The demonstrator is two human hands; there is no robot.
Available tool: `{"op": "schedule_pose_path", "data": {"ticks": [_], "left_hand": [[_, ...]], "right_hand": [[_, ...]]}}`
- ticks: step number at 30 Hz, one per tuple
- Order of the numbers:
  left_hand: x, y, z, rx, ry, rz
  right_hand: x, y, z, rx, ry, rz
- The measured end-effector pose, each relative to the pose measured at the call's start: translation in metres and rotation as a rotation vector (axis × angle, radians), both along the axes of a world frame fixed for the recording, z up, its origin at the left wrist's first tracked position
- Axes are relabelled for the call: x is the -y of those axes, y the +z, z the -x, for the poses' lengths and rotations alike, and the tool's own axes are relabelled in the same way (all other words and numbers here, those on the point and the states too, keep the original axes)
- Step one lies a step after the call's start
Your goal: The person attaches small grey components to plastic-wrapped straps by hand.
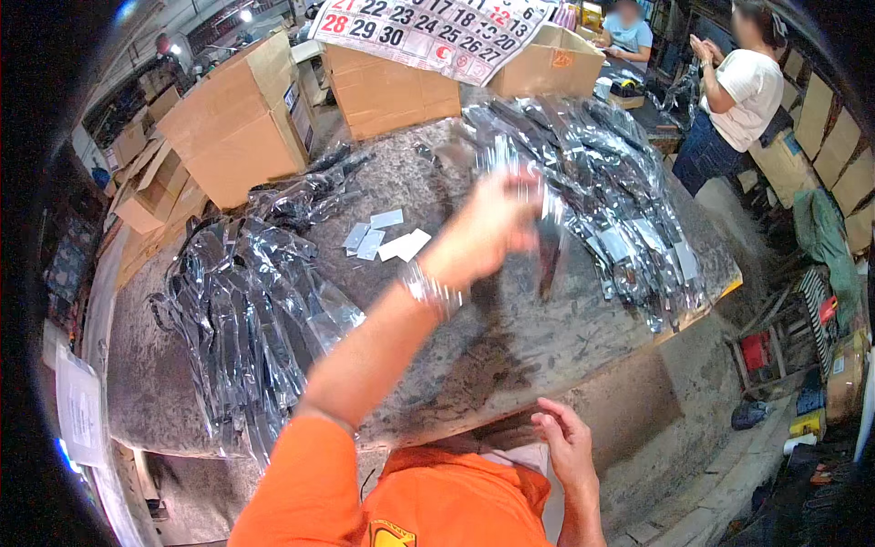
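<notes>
My left hand (497, 223) reaches out over the table, a shiny band at its wrist. Its fingers are closed round a long dark item in clear plastic (550, 242), blurred by motion. That item hangs at the near edge of a wide pile of similar plastic-wrapped dark strips (602, 173) on the right. My right hand (567, 442) is low by the table's front edge, fingers apart and holding nothing. Another pile of plastic-wrapped dark strips (251, 319) lies at the left. Between the piles are several small pale cards (387, 235).
The worn dark table (428, 365) has a curved-looking front edge. Cardboard boxes (237, 128) stand along its back, with a large calendar sheet (428, 32) over them. Two people are beyond, one in a white shirt (743, 96). A metal-framed stool (761, 351) stands at the right.
</notes>
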State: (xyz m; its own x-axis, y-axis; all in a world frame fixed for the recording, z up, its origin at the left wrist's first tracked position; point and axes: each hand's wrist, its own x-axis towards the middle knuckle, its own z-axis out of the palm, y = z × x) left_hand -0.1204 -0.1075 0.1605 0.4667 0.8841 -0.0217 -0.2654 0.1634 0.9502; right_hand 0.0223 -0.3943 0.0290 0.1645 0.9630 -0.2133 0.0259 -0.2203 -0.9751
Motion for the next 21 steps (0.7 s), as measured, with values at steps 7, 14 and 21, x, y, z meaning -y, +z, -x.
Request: {"op": "schedule_pose_path", "data": {"ticks": [7,14,21], "left_hand": [[0.077,-0.131,0.002,0.172,0.034,0.516],[0.085,-0.138,0.014,0.254,0.074,0.676],[0.081,-0.138,0.017,0.371,0.145,0.581]], "right_hand": [[-0.005,-0.005,0.004,0.094,-0.068,-0.055],[-0.04,-0.006,0.016,0.741,-0.078,-0.262],[-0.068,-0.012,0.008,0.72,-0.114,-0.253]]}}
